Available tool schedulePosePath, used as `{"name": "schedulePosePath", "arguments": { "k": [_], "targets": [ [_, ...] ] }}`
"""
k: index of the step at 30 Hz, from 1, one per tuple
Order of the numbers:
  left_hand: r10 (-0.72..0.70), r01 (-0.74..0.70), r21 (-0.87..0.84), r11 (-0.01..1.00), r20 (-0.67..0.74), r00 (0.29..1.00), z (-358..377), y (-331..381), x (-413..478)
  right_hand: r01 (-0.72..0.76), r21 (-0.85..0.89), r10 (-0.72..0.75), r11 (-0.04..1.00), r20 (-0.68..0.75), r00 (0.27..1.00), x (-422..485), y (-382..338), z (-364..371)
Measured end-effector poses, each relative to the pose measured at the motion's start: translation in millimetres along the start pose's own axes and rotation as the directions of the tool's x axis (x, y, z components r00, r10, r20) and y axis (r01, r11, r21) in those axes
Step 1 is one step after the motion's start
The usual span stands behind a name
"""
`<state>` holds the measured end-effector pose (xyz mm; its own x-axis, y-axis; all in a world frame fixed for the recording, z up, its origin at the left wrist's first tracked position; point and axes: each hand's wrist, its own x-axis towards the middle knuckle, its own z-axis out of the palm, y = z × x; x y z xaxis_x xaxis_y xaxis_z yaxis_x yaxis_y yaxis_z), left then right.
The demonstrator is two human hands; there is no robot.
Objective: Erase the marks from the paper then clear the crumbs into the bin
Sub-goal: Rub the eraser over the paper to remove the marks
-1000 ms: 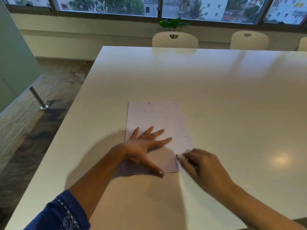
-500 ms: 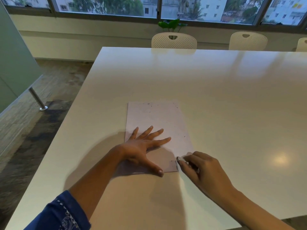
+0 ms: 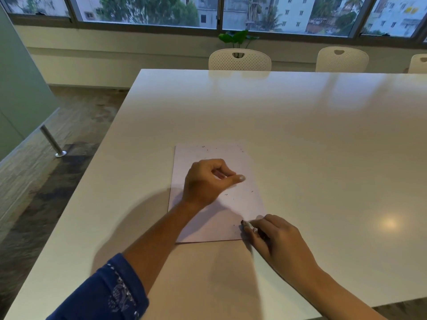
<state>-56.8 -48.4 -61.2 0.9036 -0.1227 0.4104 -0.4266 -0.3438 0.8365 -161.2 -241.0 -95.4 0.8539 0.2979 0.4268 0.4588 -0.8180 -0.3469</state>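
Observation:
A pale sheet of paper [image 3: 245,204] lies flat on the white table [image 3: 300,135], with small dark eraser crumbs [image 3: 227,194] scattered over it. My left hand [image 3: 205,181] hovers over the middle of the sheet with its fingers curled in and the thumb pointing right; it holds nothing that I can see. My right hand [image 3: 277,236] rests at the sheet's lower right corner and pinches a small white eraser [image 3: 249,225] with a dark tip against the paper. No bin is in view.
White perforated chairs [image 3: 239,60] stand along the table's far edge below the windows, with a green plant [image 3: 238,39] behind them. The table's left edge drops to the floor, where a metal post [image 3: 52,142] stands.
My left hand has lifted from lying flat on the lower part of the paper, moved up to its middle and curled its fingers. My right hand and the eraser have stayed at the corner.

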Motion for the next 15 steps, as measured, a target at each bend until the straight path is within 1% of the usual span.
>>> {"name": "schedulePosePath", "arguments": {
  "k": [3, 6, 9, 10, 12, 15],
  "targets": [
    [0.059, -0.068, 0.169, 0.983, 0.057, 0.997, 19, 4, 7, -0.004, -0.009, 0.004, 1.0, 0.008, 1.0, -1, -2, -2],
    [0.09, -0.132, 0.317, 0.939, 0.141, 0.986, 33, -4, 10, 0.004, -0.017, -0.004, 1.0, 0.008, 1.0, -2, -3, -3],
    [0.124, -0.195, 0.379, 0.905, 0.203, 0.971, 38, -22, 10, 0.003, -0.021, -0.002, 1.0, 0.008, 1.0, -3, -5, -4],
    [0.125, -0.203, 0.39, 0.898, 0.217, 0.968, 39, -28, 10, -0.001, -0.014, 0.001, 1.0, 0.003, 1.0, -3, -5, -5],
    [0.076, -0.182, 0.423, 0.888, 0.255, 0.964, 40, -33, 10, -0.015, 0.029, 0.016, 0.999, -0.017, 1.0, -2, -3, -7],
    [0.013, -0.151, 0.458, 0.876, 0.291, 0.957, 41, -35, 11, -0.073, 0.164, 0.09, 0.984, -0.094, 0.991, 2, 0, -12]
  ]
}}
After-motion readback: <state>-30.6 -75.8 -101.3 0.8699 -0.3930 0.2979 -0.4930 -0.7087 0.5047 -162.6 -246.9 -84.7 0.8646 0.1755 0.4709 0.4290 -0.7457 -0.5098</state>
